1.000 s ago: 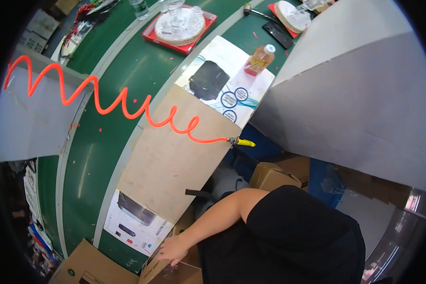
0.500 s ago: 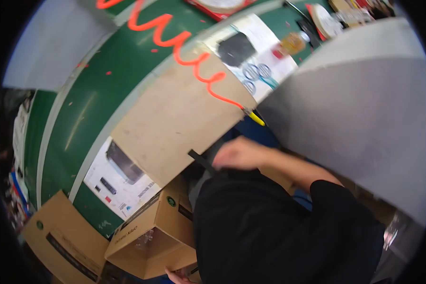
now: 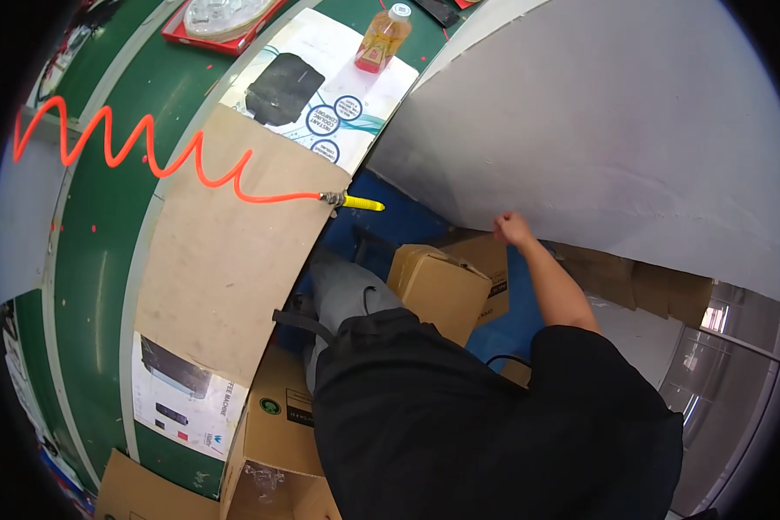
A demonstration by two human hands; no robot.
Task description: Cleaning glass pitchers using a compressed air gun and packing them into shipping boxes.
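Note:
My right hand (image 3: 513, 228) is raised out to the right, its fingers curled and nothing visible in them. It is beside the grey-white panel (image 3: 598, 130), above cardboard boxes low on the right; whether it touches the panel I cannot tell. The nearest carton is a closed brown cardboard box (image 3: 440, 290). My left hand is out of view. At the lower left, against my body, stands an open cardboard box (image 3: 273, 433) with crumpled clear plastic (image 3: 264, 477) inside.
A green workbench (image 3: 95, 277) runs along the left, with a brown cardboard sheet (image 3: 225, 234) on it. An orange coiled air hose (image 3: 195, 165) ends in a yellow nozzle (image 3: 362, 204) over the edge. A drink bottle (image 3: 383, 39) stands on printed card, near a red tray (image 3: 221, 22).
My right hand has swung away from my waist, out to the right. My left hand, earlier at the open box's edge, has left the view. The view has turned toward the floor boxes.

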